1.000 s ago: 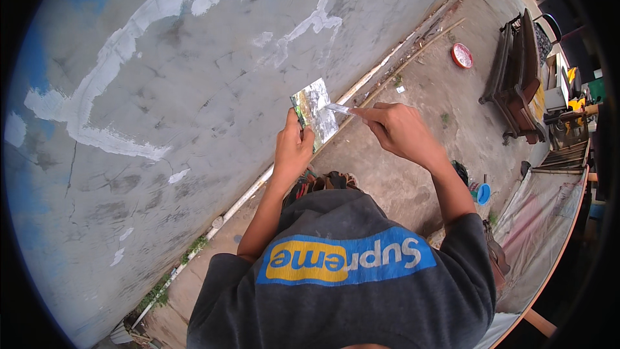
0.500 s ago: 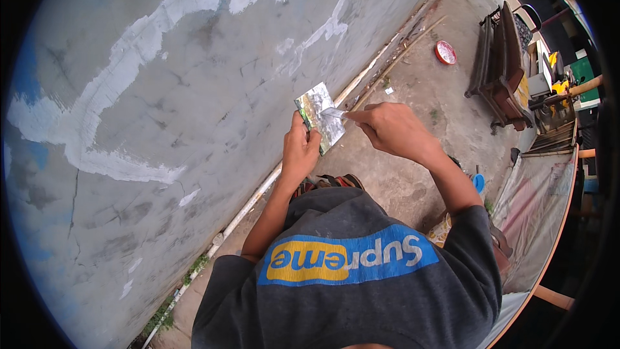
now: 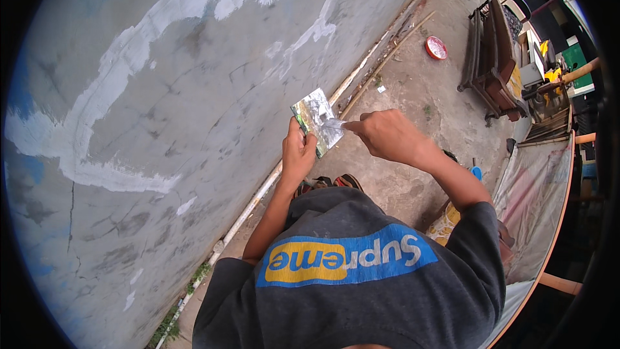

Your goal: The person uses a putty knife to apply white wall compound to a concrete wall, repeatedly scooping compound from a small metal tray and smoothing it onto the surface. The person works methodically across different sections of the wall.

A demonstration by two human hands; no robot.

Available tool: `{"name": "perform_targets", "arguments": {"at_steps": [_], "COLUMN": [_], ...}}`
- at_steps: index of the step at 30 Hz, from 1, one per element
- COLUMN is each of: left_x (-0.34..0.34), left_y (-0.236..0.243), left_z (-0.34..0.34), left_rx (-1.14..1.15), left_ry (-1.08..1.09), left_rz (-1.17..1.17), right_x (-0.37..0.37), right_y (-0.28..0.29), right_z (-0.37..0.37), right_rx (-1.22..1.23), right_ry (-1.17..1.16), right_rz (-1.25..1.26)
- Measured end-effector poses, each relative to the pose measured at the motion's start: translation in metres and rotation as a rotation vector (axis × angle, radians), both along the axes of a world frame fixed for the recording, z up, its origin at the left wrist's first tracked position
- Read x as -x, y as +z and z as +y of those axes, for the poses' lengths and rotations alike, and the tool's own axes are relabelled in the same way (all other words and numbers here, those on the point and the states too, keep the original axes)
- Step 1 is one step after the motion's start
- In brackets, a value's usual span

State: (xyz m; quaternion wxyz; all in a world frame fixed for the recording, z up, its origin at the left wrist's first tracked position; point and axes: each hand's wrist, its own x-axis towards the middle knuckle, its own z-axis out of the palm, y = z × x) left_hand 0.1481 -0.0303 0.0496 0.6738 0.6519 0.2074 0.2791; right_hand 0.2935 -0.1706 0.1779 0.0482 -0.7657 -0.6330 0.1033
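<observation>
A square board point(image 3: 310, 107), smeared with pale paste and with greenish edges, is held by my left hand point(image 3: 298, 155), its fingers wrapped round the lower left side. My right hand point(image 3: 392, 137) grips a putty knife point(image 3: 336, 124), whose flat blade lies against the board's face near its right side. Just left of both hands stands a grey wall point(image 3: 168, 97) with long irregular white filler patches point(image 3: 116, 71) and some blue paint.
A white pipe point(image 3: 258, 197) and a thin pole point(image 3: 391, 64) run along the wall's foot. A red bowl point(image 3: 436, 48) sits on the concrete ground point(image 3: 413, 97). Dark wooden furniture point(image 3: 497, 52) stands at upper right, a blue container point(image 3: 476, 172) and pale sheeting point(image 3: 529, 200) at right.
The view has shifted slightly, so the furniture and bowl appear further left and higher. My right hand and the knife blade have moved a little down on the board.
</observation>
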Motion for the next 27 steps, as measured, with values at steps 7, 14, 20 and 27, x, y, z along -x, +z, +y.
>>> {"name": "perform_targets", "arguments": {"at_steps": [7, 14, 20, 27], "left_x": [-0.004, -0.002, -0.001, -0.001], "left_y": [-0.012, -0.013, -0.015, -0.018], "left_z": [-0.003, 0.003, -0.001, 0.006], "left_rx": [0.019, -0.093, -0.148, -0.066], "left_ry": [-0.023, -0.036, -0.035, -0.06], "left_rz": [-0.039, 0.089, 0.115, 0.07], "right_x": [0.001, -0.006, -0.012, -0.006], "right_y": [-0.011, -0.012, -0.007, -0.014], "right_z": [-0.009, -0.019, -0.012, -0.017], "right_rx": [0.053, 0.077, -0.017, 0.07], "right_ry": [-0.014, -0.037, -0.091, -0.065], "right_rz": [0.033, 0.054, 0.01, 0.133]}}
